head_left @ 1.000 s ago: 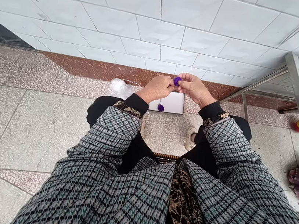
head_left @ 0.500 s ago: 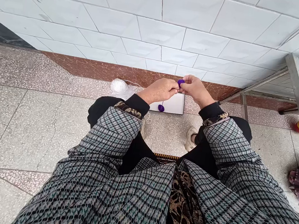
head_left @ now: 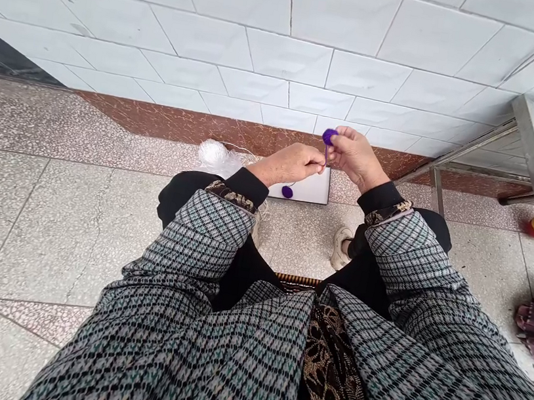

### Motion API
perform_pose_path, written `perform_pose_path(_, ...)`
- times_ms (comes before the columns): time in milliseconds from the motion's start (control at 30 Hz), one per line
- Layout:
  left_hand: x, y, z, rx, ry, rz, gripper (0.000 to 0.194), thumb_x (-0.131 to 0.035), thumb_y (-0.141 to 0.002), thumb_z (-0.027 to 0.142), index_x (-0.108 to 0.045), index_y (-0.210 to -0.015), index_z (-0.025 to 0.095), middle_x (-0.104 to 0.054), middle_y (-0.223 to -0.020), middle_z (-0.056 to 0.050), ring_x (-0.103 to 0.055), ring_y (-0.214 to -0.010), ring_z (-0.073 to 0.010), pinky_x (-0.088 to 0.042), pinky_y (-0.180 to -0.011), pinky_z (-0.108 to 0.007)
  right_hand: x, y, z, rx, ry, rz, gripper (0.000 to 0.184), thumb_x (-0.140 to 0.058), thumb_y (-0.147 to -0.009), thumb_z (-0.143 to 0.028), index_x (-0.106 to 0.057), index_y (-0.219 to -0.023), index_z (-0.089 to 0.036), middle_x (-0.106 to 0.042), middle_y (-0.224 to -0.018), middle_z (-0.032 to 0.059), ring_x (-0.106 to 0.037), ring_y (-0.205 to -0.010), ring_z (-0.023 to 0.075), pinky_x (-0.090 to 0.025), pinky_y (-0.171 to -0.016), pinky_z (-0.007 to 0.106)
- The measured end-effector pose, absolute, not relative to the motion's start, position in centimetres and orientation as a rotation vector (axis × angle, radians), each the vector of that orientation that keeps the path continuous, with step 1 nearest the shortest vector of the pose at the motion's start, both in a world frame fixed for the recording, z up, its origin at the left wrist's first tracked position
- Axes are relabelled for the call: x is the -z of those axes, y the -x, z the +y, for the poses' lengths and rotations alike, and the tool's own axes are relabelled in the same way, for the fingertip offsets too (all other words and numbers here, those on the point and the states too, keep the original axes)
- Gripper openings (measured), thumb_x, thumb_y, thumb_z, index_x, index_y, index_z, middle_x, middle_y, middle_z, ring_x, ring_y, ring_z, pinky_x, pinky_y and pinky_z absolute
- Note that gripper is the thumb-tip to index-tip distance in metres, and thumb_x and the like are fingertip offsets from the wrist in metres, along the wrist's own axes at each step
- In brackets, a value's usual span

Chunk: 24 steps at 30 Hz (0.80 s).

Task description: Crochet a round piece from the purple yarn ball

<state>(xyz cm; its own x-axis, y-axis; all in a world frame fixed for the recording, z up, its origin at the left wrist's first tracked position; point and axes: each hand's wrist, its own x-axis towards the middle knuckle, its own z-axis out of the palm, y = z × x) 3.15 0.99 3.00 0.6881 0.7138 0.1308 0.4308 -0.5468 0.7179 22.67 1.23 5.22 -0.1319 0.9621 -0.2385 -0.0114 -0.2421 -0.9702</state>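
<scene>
Right hand (head_left: 355, 157) pinches the small purple yarn pompom (head_left: 329, 136) up at fingertip level, left hand (head_left: 292, 164) closed on its thin purple strand (head_left: 325, 156) just below, keeping it taut.

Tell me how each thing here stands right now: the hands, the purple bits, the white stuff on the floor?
Right hand: raised, pinching the purple ball at its fingertips.
Left hand: closed, pinching the purple thread just below the ball.
Second purple ball: lying on the white board.
White board: flat on the floor by the wall.
White yarn bundle: loose on the floor, untouched.
</scene>
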Motion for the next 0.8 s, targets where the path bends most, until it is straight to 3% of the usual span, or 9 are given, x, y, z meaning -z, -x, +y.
perform_pose_path(100,-3.3,-2.9,1.0,-0.600,-2.244,0.903,0.020,-0.059,-0.098,0.018,-0.076,-0.086,0.020,-0.077,-0.094,-0.007,-0.071,-0.091,-0.0192,-0.055,-0.092,-0.036,-4.3,-22.7,1.1,-1.531,1.455,-1.316,0.036,-0.087,-0.085,-0.001,-0.058,-0.090,-0.022,-0.062,-0.069,-0.0053,-0.055,-0.061,0.0105,-0.048,-0.056,0.021)
perform_pose_path(200,-3.5,-2.4,1.4,-0.674,-2.229,1.059,0.022,-0.058,-0.097,0.013,-0.077,-0.089,0.018,-0.076,-0.095,-0.007,-0.070,-0.094,-0.0203,-0.055,-0.094,-0.037,-4.3,-22.8,0.7,-1.651,1.423,-1.545,0.031,-0.085,-0.080,0.005,-0.068,-0.087,-0.020,-0.069,-0.075,-0.0015,-0.055,-0.064,0.0106,-0.046,-0.053,0.021)
perform_pose_path(333,-3.5,-2.1,1.8,-0.715,-2.176,1.279,0.021,-0.057,-0.097,0.011,-0.076,-0.089,0.018,-0.075,-0.096,-0.008,-0.068,-0.095,-0.0213,-0.054,-0.094,-0.038,-5.0,-22.8,0.6,-1.852,1.255,-1.442,0.021,-0.084,-0.085,0.000,-0.074,-0.086,-0.018,-0.071,-0.076,-0.0003,-0.056,-0.064,0.0095,-0.052,-0.059,0.021)
perform_pose_path(467,-3.3,-2.3,1.8,-0.654,-2.150,1.365,0.021,-0.057,-0.100,0.016,-0.074,-0.088,0.019,-0.074,-0.091,-0.007,-0.067,-0.091,-0.0226,-0.052,-0.090,-0.038,-5.4,-22.8,0.9,-1.814,1.158,-1.168,0.017,-0.084,-0.092,-0.007,-0.070,-0.088,-0.017,-0.067,-0.073,-0.0020,-0.059,-0.065,0.0091,-0.058,-0.067,0.021)
perform_pose_path(667,-2.5,-3.1,1.3,-0.480,-2.234,1.032,0.020,-0.058,-0.097,0.017,-0.072,-0.083,0.020,-0.073,-0.084,-0.005,-0.067,-0.082,-0.0198,-0.050,-0.083,-0.035,-4.9,-22.9,1.5,-1.570,1.157,-1.050,0.032,-0.089,-0.095,-0.017,-0.059,-0.084,-0.022,-0.060,-0.069,-0.0048,-0.057,-0.063,0.0090,-0.055,-0.064,0.020)
perform_pose_path(800,-2.2,-3.3,1.3,-0.445,-2.293,0.872,0.020,-0.059,-0.097,0.020,-0.075,-0.085,0.020,-0.077,-0.088,-0.005,-0.070,-0.084,-0.0190,-0.051,-0.084,-0.034,-4.2,-22.8,1.9,-1.497,1.291,-1.083,0.037,-0.090,-0.092,-0.013,-0.054,-0.088,-0.023,-0.060,-0.068,-0.0059,-0.054,-0.059,0.0092,-0.050,-0.059,0.020)
